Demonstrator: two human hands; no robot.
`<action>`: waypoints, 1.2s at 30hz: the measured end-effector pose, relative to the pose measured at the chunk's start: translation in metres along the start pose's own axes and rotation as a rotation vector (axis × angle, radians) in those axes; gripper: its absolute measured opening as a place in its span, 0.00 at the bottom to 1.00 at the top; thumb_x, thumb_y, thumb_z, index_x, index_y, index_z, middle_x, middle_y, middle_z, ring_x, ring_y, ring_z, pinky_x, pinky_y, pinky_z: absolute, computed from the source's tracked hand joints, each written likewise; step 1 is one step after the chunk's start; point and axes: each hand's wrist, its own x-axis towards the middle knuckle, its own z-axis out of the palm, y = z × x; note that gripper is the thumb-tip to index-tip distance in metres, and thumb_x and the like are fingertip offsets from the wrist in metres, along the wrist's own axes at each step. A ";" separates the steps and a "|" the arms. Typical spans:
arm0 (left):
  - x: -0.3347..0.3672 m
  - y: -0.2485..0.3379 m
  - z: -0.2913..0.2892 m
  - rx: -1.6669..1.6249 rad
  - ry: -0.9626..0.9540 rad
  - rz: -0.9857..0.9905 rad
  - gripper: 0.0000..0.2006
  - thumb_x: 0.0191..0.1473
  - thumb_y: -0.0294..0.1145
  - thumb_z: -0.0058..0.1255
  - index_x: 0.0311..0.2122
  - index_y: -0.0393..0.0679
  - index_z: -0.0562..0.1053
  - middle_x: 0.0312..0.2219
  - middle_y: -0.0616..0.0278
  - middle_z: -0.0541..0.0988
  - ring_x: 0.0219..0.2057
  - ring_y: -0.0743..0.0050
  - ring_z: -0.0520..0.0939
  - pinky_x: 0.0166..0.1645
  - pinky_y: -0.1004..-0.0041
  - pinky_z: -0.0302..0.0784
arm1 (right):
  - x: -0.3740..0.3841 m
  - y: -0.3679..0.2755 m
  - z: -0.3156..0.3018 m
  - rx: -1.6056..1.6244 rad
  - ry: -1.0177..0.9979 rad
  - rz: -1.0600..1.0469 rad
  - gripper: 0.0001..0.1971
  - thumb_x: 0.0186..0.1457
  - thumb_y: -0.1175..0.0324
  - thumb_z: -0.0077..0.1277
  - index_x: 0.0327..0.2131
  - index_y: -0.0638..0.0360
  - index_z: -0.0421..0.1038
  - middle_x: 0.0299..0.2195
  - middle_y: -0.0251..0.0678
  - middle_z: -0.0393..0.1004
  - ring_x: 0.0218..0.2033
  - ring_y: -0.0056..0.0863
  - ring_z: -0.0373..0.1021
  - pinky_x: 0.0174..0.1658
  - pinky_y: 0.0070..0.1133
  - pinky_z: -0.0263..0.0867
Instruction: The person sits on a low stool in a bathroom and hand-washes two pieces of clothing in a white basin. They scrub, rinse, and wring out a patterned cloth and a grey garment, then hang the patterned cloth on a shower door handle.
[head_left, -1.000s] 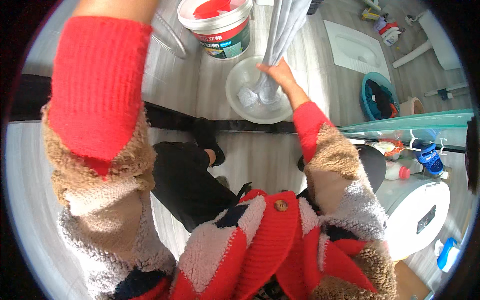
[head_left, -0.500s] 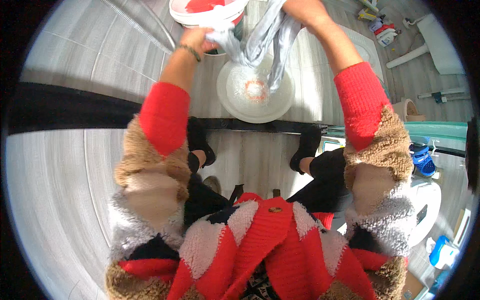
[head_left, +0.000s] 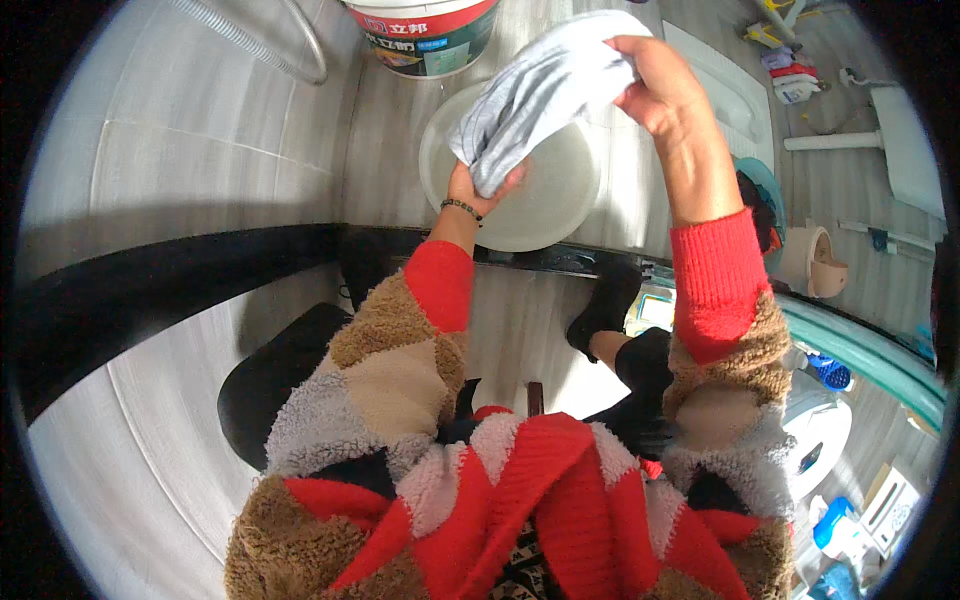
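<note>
One light grey cloth (head_left: 545,85) is held by two bare hands above one pale, translucent round basin (head_left: 540,215). Its lower-left end is gripped by the left hand (head_left: 487,190), around whose wrist one dark beaded bracelet (head_left: 462,208) is worn. Its upper-right end is pinched between the thumb and fingers of the right hand (head_left: 648,85). Between the two hands the cloth is stretched on a slant, and part of the basin is hidden behind it. Two red cuffs are worn, one on each forearm.

The basin is set on a grey floor (head_left: 390,150). Just beyond it, one red, white and dark green bucket (head_left: 425,42) is seen, cut off by the top edge. One silvery hose (head_left: 235,45) is seen at upper left. To the right, one white squat toilet (head_left: 722,95) is set into the floor, with one teal tub (head_left: 765,185) nearby, partly hidden by the right arm.
</note>
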 end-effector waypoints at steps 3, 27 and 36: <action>0.003 0.013 -0.009 0.089 0.111 -0.035 0.16 0.56 0.45 0.41 0.46 0.50 0.70 0.40 0.60 0.75 0.36 0.60 0.76 0.24 0.72 0.74 | -0.002 0.029 -0.024 -0.234 0.227 0.070 0.15 0.51 0.70 0.46 0.42 0.67 0.66 0.31 0.41 0.73 0.29 0.32 0.72 0.28 0.27 0.70; 0.038 -0.007 -0.048 1.270 0.628 0.361 0.33 0.48 0.58 0.49 0.58 0.56 0.61 0.57 0.45 0.54 0.51 0.47 0.69 0.53 0.57 0.66 | 0.051 0.297 -0.048 -1.030 0.205 0.172 0.27 0.36 0.67 0.56 0.46 0.54 0.68 0.48 0.47 0.66 0.44 0.46 0.67 0.45 0.33 0.64; 0.041 0.003 -0.034 0.023 -0.350 -0.120 0.38 0.48 0.67 0.40 0.54 0.44 0.64 0.49 0.53 0.70 0.50 0.53 0.69 0.54 0.55 0.64 | -0.025 0.223 0.049 -0.855 -0.069 -0.079 0.22 0.35 0.57 0.56 0.33 0.62 0.71 0.34 0.50 0.72 0.36 0.47 0.70 0.41 0.35 0.65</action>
